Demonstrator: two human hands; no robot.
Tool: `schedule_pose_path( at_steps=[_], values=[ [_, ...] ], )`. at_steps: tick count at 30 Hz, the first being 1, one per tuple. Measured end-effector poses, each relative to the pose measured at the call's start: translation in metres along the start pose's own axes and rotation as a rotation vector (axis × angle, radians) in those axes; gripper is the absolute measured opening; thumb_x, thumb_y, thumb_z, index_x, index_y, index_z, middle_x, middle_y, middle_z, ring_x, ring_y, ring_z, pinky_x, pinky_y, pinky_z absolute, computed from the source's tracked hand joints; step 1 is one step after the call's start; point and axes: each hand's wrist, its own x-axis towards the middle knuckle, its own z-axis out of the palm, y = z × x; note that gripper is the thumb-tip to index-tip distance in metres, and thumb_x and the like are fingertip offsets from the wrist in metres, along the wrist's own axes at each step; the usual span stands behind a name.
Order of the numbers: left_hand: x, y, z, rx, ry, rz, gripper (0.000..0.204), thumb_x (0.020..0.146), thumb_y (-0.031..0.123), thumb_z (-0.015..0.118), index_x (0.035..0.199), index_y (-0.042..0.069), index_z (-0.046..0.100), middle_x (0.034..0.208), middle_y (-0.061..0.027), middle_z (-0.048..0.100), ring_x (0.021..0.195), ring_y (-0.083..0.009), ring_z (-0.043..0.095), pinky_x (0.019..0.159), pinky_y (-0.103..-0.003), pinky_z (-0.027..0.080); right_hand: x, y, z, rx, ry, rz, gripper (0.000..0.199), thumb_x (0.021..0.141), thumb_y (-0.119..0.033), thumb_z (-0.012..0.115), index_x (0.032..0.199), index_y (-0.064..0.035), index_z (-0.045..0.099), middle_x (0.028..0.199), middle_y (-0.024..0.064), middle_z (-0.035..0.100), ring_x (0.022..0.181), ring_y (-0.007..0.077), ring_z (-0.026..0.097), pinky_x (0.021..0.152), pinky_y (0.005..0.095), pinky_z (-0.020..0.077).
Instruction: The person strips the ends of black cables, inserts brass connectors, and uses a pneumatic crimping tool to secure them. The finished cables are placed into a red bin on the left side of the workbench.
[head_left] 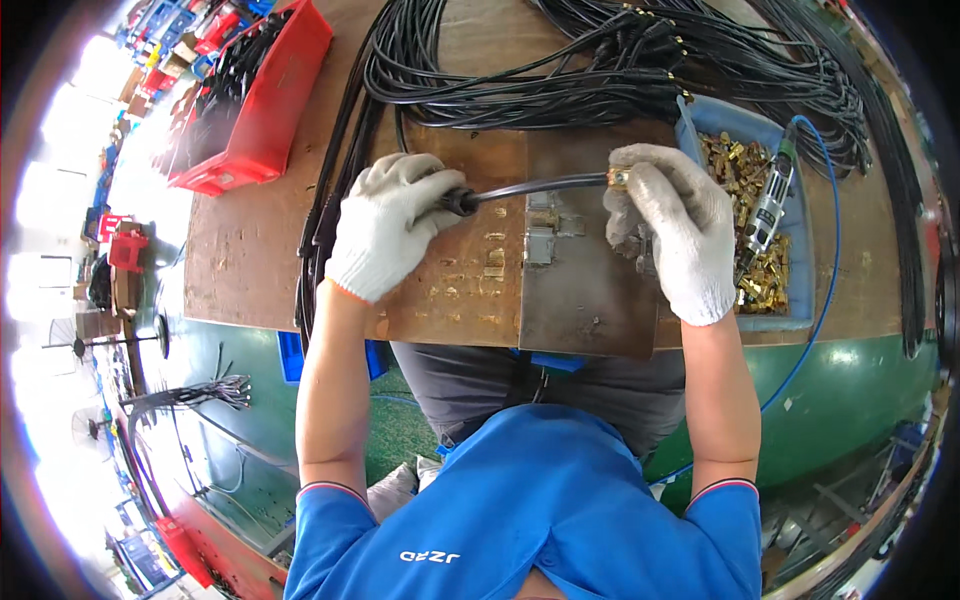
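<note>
Both my hands wear white knit gloves above the wooden workbench [250, 255]. My left hand [390, 220] grips a black cable [545, 186] near a thicker black sleeve [462, 200]. The cable stretches across to my right hand [675, 215], which pinches a small brass fitting [619, 178] at its end between thumb and fingers. Beneath the cable lies a dark metal plate [590, 300], with a small silver metal fixture [541, 245] on its left part. Right of my right hand sits a grey-blue bin [800, 262] of brass fittings [722, 165].
A pneumatic screwdriver [768, 215] with a blue air hose [838, 220] rests over the bin. Bundled black cables [500, 85] cover the bench's far side. A red bin [270, 120] with black parts stands at the far left. Dark cables hang over the bench's front edge.
</note>
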Motion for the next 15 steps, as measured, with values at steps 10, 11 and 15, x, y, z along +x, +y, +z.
schedule_pose_path(
  at_steps=[10,11,15],
  values=[
    [-0.001,0.034,-0.01,-0.321,-0.049,0.021,0.052,0.078,0.006,0.081,0.129,0.004,0.072,0.121,-0.016,0.072,0.11,-0.0349,0.071,0.095,-0.042,0.058,-0.024,-0.006,0.003,-0.2,-0.162,-0.163,0.022,0.102,-0.008,0.074,0.122,0.0003,0.072,0.101,0.007,0.078,0.085,0.0053,0.069,0.074,0.0226,0.0556],
    [-0.002,0.035,-0.009,-0.371,-0.054,0.02,0.054,0.078,0.005,0.081,0.131,0.003,0.07,0.121,-0.0167,0.072,0.109,-0.0343,0.071,0.093,-0.041,0.058,-0.025,-0.005,0.005,-0.202,-0.158,-0.161,0.021,0.102,-0.007,0.075,0.121,-0.0002,0.072,0.101,0.0071,0.078,0.085,0.0054,0.069,0.074,0.0228,0.0559],
    [-0.001,0.048,-0.01,-0.531,-0.114,-0.088,0.049,0.084,0.01,0.083,0.131,0.002,0.067,0.114,-0.0184,0.074,0.106,-0.04,0.071,0.095,-0.046,0.057,-0.026,0.0,0.009,-0.127,-0.121,-0.147,0.019,0.1,-0.008,0.078,0.116,-0.0018,0.071,0.099,0.007,0.078,0.085,0.0073,0.072,0.074,0.0247,0.0579]
  ],
)
